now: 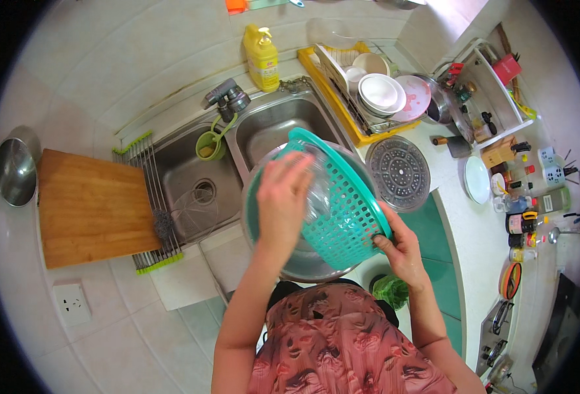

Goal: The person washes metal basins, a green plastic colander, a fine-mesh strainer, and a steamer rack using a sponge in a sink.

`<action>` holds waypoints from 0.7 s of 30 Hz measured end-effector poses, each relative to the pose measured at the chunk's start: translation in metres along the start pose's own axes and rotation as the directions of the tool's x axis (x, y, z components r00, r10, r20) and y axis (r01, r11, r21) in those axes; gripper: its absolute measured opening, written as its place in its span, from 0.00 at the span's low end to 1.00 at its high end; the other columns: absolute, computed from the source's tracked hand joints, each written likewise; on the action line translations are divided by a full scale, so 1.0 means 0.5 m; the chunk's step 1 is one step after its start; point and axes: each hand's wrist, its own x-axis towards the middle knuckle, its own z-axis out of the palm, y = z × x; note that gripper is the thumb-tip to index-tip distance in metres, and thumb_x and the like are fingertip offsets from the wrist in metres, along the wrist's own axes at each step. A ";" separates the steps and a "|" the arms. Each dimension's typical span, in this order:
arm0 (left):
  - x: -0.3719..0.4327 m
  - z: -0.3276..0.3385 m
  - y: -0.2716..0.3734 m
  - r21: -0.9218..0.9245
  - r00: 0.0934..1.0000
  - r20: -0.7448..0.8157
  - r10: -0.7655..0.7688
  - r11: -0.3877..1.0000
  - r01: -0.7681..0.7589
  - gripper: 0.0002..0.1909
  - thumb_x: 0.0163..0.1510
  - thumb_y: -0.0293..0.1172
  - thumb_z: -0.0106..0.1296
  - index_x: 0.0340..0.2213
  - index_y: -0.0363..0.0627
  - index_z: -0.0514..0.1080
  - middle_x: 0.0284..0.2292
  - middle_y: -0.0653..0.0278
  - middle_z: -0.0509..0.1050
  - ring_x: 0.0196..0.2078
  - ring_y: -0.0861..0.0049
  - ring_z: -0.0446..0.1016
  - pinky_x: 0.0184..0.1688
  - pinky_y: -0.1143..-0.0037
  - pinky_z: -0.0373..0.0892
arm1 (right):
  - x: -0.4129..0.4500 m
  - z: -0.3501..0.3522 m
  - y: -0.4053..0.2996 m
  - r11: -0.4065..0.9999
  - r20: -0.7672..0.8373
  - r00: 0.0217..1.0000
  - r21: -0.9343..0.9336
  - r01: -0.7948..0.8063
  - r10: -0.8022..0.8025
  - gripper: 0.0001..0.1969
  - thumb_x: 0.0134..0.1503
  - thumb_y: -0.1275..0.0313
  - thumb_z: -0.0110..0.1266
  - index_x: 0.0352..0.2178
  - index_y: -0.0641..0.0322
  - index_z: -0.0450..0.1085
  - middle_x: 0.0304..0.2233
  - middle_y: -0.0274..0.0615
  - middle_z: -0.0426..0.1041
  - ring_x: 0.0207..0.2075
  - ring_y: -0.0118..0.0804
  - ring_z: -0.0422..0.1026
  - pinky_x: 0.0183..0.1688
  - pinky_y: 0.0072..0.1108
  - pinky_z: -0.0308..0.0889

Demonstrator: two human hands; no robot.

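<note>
My right hand (402,248) grips the rim of a green perforated plastic basket (341,212), thumb on the inner side. The basket is tilted, with its open side turned to the left. My left hand (285,194) is at the basket's opening, its fingers blurred. Beside those fingers a clear, shiny patch (318,194) shows against the basket wall; whether it is plastic or water I cannot tell. Whether the left hand grasps anything is also unclear. Beneath the basket sits a large metal basin (299,268), partly hidden.
A double steel sink (290,115) with a faucet (226,96) lies beyond. A green ladle-like cup (211,146) is in its left bowl. A dish rack (339,74) holds bowls. A steamer plate (399,172), a cleaver (455,145) and a wooden cutting board (95,209) are nearby.
</note>
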 end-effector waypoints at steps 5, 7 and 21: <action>0.007 -0.012 -0.003 -0.013 0.995 0.040 -0.092 0.996 0.093 0.16 0.49 0.25 0.60 0.42 0.43 0.78 0.44 0.60 0.76 0.44 0.64 0.74 0.48 0.70 0.70 | -0.002 0.001 0.003 1.000 -0.004 1.000 -0.013 -0.026 0.026 0.30 0.57 0.83 0.51 0.62 0.60 0.58 0.54 0.41 0.70 0.52 0.30 0.68 0.55 0.22 0.62; -0.023 -0.007 0.047 -0.064 0.996 0.078 0.035 0.998 -0.030 0.18 0.46 0.26 0.62 0.42 0.42 0.78 0.45 0.60 0.76 0.45 0.64 0.73 0.48 0.69 0.70 | -0.005 -0.004 0.011 0.999 -0.028 1.000 -0.046 -0.016 0.015 0.30 0.56 0.83 0.51 0.62 0.60 0.58 0.55 0.42 0.70 0.53 0.30 0.68 0.56 0.22 0.61; -0.070 -0.031 0.078 0.015 0.990 0.087 0.115 0.993 -0.117 0.19 0.45 0.20 0.59 0.42 0.44 0.78 0.46 0.60 0.73 0.44 0.64 0.73 0.48 0.71 0.70 | -0.011 -0.001 0.008 0.990 0.064 0.998 -0.139 0.038 -0.029 0.31 0.54 0.86 0.50 0.60 0.55 0.62 0.56 0.46 0.69 0.55 0.45 0.70 0.56 0.26 0.64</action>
